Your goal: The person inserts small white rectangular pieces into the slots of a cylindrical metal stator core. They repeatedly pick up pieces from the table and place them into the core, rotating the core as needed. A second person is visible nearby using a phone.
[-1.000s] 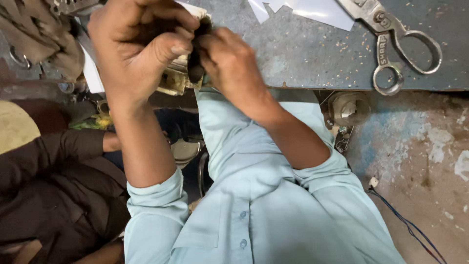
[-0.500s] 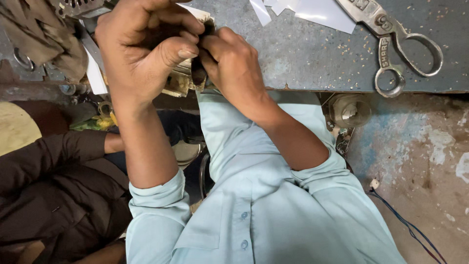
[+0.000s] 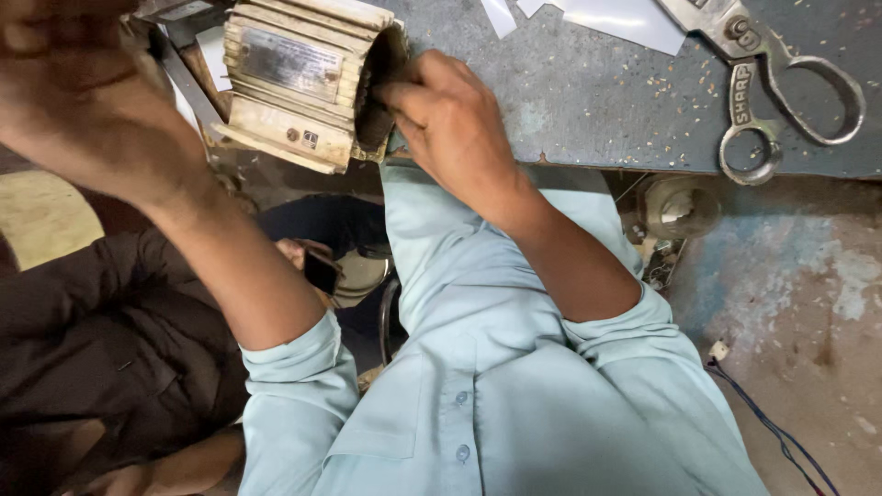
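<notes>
Two hands at work: we find the right hand with fingers pinched on a dark part at the ribbed motor housing, far left on the tabletop. Left hand blurred, grip indeterminable. Fitting appears unfinished.
</notes>
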